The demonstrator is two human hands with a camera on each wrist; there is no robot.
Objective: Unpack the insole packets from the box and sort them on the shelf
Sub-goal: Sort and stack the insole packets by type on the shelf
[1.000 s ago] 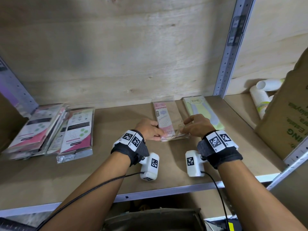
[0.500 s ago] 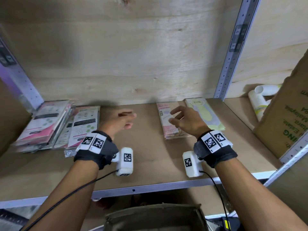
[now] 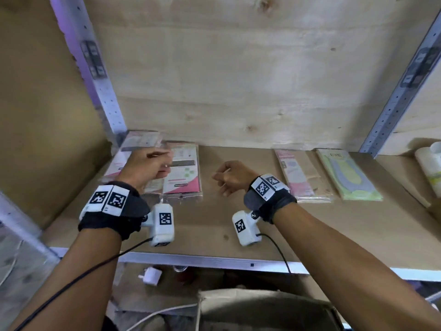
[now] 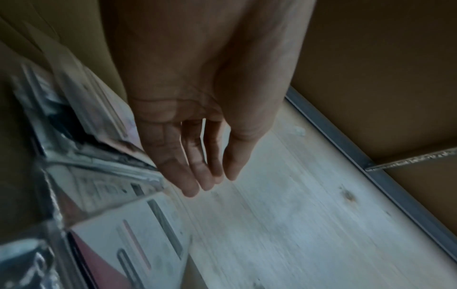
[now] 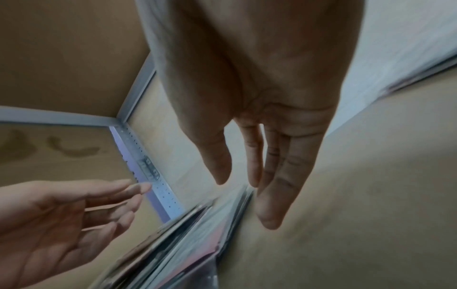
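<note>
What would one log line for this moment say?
left hand: open, over left packets | right hand: open, empty | shelf

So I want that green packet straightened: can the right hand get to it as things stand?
Probably yes: the right hand is empty, and only the flat pink packets lie between it and the green packet.

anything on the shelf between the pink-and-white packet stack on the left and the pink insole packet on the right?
Only the right hand, held over bare shelf board, separates the pink-and-white packet stack from the pink insole packet; the head view shows it.
</note>
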